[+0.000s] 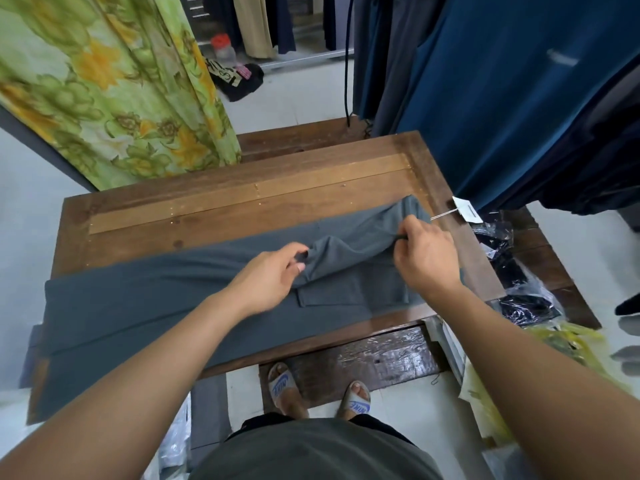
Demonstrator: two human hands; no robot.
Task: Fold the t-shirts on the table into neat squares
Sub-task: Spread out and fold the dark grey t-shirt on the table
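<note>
My left hand [273,275] pinches a raised ridge of the grey shirt [138,299]. My right hand [426,261] grips the cloth near the shirt's right end, fingers curled over it. The shirt lies as a long band across the wooden bench [242,188]. Its left end reaches the bench's left edge and, I think, droops over the near side.

The cloth is a soft, matte knit, limp enough to sag between my two grips, so the fold could land crooked or bunch into the puckers already showing by my left thumb. The overhanging weight on the left might drag the band askew as I lift. The white tag [465,209] on its thin string lies just past my right hand. Caught inside the fold, it would leave a hard lump. The bench is smooth, glossy planks, so the shirt may slide on it.
</note>
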